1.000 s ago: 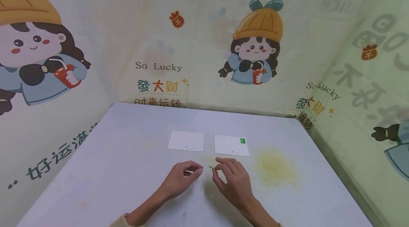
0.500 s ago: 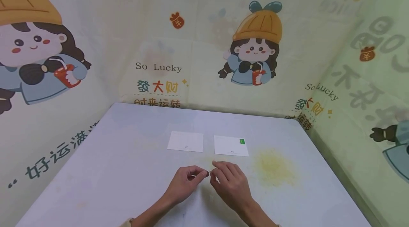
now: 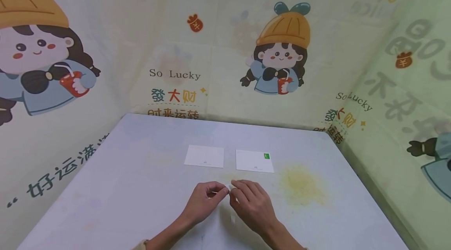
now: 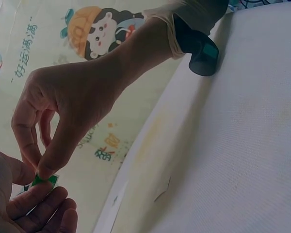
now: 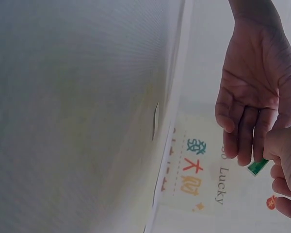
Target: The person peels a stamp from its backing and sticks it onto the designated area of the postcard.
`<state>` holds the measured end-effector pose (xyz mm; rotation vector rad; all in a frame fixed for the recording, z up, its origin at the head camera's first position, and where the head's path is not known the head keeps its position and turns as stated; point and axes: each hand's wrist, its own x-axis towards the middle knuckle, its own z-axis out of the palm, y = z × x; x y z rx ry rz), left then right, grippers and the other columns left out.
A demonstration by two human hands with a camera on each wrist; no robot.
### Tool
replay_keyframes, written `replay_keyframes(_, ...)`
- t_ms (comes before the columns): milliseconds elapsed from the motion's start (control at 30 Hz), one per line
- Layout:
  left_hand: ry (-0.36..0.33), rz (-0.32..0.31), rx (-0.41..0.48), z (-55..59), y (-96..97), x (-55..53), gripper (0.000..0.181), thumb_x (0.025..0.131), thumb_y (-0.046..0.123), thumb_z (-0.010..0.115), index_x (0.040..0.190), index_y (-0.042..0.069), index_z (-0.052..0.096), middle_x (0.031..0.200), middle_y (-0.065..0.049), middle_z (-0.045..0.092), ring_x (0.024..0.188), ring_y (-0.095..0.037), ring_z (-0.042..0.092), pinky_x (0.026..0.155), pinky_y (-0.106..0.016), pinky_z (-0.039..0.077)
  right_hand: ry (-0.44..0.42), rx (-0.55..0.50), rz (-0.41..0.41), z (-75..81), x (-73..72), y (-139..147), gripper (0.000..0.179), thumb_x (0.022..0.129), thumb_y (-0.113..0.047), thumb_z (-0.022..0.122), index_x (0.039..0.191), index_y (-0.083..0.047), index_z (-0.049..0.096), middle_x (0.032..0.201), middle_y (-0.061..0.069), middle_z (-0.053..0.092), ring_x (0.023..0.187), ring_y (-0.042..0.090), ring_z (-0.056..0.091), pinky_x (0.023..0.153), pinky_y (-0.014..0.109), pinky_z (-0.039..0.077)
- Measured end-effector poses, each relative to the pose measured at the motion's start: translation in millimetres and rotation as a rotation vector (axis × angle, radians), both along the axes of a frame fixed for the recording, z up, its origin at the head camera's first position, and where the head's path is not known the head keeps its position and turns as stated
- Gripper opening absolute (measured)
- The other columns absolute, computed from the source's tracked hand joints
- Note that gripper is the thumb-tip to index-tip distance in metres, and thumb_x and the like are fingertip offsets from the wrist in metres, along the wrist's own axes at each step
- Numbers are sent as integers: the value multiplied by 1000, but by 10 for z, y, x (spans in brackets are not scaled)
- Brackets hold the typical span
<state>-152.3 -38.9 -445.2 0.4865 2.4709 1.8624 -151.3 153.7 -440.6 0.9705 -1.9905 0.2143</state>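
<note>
A small green stamp (image 5: 258, 167) with a pale edge is between the two hands, raised over the table. My left hand (image 3: 203, 202) pinches one side of it between thumb and index finger. From the opposite side my right hand (image 3: 255, 206) pinches the stamp too, its thumb and index fingertip meeting on the green face in the left wrist view. Fingers cover most of the stamp. Beyond the hands lie two white postcards: the left postcard (image 3: 204, 156) has no stamp, while the right postcard (image 3: 251, 160) bears a green stamp (image 3: 266, 156) in its upper right corner.
The white table (image 3: 141, 175) has a yellow stain (image 3: 304, 184) on its right part. Printed cloth walls (image 3: 225, 46) with cartoon figures and lettering rise around it. A dark wrist device (image 4: 203, 53) sits at the right sleeve in the left wrist view.
One second ago the right hand alone held the stamp, with the left hand apart. The hands have come together at it, and the left fingertips now pinch it. The postcards stay put.
</note>
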Motion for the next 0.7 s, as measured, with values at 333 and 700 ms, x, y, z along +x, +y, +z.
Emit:
replay_keyframes(333,26,-3,-13,-1,14,-5,22,99,26,67,101,7,78,95,1,77,89,-14,69,82,-27,55,15,-10,8,7,-3,-6,36,104,-21,43,87,-11,73,102,3,77,88,17,71,77,31,60)
replay_keyframes(700,27,-3,-5,9,24,-20,17,100,21,66,99,9,78,93,3,77,88,-12,67,83,-27,55,-37,-29,11,-8,-4,-8,33,102,-22,47,88,-11,74,101,2,77,88,16,71,76,30,59)
